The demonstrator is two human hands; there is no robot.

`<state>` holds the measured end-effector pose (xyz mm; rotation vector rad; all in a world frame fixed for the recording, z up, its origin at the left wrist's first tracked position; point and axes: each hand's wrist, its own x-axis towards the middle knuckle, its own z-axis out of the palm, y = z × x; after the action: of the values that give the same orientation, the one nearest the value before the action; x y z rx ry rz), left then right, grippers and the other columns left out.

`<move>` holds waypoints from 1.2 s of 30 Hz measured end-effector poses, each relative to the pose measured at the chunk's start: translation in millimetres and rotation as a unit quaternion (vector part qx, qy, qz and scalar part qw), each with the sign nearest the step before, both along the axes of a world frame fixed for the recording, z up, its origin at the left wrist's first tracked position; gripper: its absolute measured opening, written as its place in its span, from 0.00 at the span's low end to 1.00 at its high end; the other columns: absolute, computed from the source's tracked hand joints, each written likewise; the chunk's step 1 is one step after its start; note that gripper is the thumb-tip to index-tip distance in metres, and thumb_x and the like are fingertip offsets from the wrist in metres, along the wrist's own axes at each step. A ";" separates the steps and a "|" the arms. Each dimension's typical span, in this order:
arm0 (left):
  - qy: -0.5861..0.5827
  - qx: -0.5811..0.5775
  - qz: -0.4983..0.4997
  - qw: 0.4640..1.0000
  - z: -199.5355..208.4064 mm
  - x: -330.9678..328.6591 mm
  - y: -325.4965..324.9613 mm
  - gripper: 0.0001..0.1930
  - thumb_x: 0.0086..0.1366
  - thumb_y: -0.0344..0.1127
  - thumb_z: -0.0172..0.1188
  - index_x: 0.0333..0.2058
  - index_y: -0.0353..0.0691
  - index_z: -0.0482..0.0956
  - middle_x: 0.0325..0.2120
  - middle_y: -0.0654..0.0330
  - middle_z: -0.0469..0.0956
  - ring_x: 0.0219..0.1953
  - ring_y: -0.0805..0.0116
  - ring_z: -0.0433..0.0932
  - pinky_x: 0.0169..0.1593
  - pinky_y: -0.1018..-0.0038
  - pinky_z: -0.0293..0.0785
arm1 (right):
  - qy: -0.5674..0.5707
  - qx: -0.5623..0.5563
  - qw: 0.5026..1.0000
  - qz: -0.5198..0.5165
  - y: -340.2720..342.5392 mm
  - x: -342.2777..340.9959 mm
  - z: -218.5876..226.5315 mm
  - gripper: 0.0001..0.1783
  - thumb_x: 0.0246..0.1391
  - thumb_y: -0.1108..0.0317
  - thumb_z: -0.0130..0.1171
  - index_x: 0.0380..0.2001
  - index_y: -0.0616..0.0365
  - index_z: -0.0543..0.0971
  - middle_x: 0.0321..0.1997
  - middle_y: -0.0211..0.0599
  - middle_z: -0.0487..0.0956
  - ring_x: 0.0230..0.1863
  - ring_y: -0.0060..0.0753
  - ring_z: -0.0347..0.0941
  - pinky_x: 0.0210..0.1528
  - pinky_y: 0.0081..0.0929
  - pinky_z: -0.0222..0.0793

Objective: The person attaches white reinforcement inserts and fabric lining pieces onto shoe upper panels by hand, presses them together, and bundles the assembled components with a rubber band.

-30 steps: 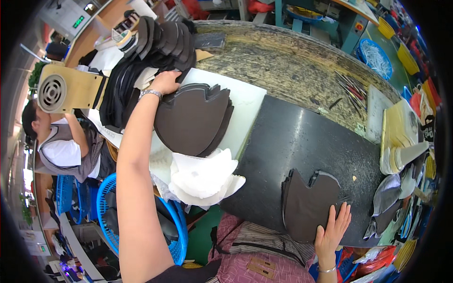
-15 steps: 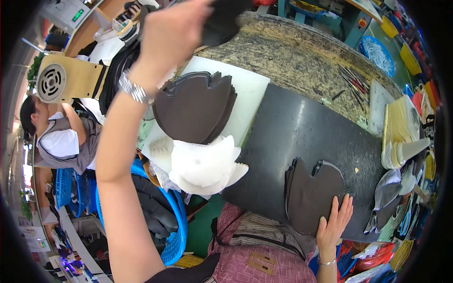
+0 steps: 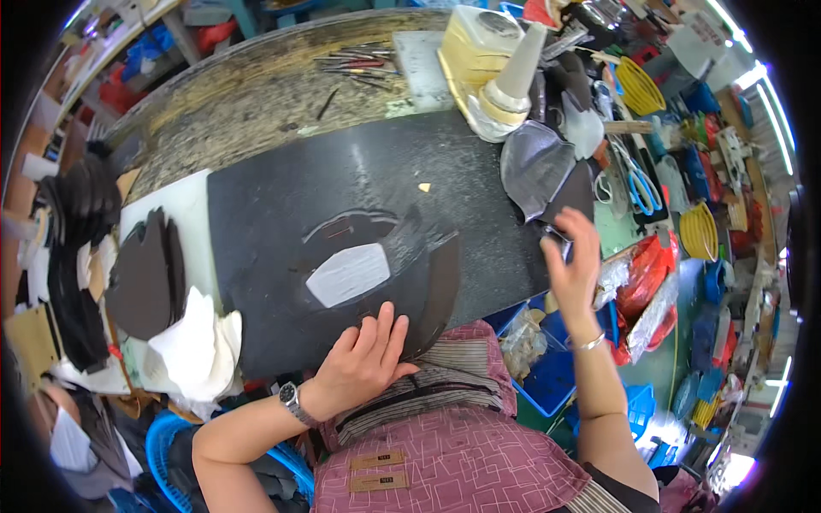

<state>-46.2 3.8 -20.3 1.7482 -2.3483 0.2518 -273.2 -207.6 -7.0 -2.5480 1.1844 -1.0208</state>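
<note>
Patch (image 3: 349, 275) lies flat, left hand (image 3: 363, 354) loosely spread by the worktop's (image 3: 274, 188) front edge.
Steady it with flat fingers; right hand (image 3: 578, 272) curls near the right edge, I cannot tell if pinching.

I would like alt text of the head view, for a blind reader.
A person's left hand rests on a dark piece with a pale patch, on a black board; the right hand is at the board's right edge, its grip unclear. Stacked dark pieces lie left.
</note>
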 end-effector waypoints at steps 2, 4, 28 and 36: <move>0.074 0.010 -0.027 0.997 7.7 3.8 -0.8 0.26 0.53 0.52 0.56 0.42 0.35 0.74 0.43 0.50 0.73 0.38 0.60 0.72 0.35 0.74 0.68 | 0.026 0.024 0.999 0.014 -24.3 1.0 -2.3 0.24 0.38 0.73 0.62 0.43 0.60 0.71 0.50 0.46 0.70 0.53 0.48 0.64 0.55 0.35 0.58; 0.193 -0.030 -0.047 0.980 13.0 9.8 5.5 0.19 0.51 0.43 0.62 0.39 0.37 0.74 0.42 0.54 0.73 0.39 0.62 0.73 0.39 0.71 0.71 | 0.029 0.049 0.998 0.025 -18.6 7.5 9.9 0.24 0.41 0.74 0.60 0.46 0.60 0.70 0.54 0.46 0.67 0.56 0.45 0.62 0.57 0.34 0.56; -0.191 -0.140 0.189 0.953 38.0 101.1 124.2 0.10 0.48 0.29 0.56 0.31 0.33 0.73 0.33 0.54 0.76 0.34 0.64 0.75 0.33 0.75 0.73 | -0.127 0.613 0.670 0.398 126.6 213.2 21.9 0.13 0.55 0.67 0.51 0.41 0.64 0.73 0.34 0.37 0.77 0.36 0.21 0.72 0.39 0.23 0.68; 0.010 0.045 0.304 0.952 12.4 74.6 112.6 0.18 0.47 0.34 0.61 0.38 0.36 0.72 0.30 0.57 0.72 0.37 0.64 0.73 0.33 0.74 0.72 | 0.000 0.203 0.836 0.511 124.4 244.6 -0.4 0.12 0.47 0.74 0.52 0.38 0.61 0.73 0.35 0.42 0.76 0.40 0.44 0.71 0.43 0.35 0.67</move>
<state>28.5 116.4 -7.8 2.4644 -1.7637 0.2129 -28.7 -83.1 -7.4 -2.2566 -0.0874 -0.4175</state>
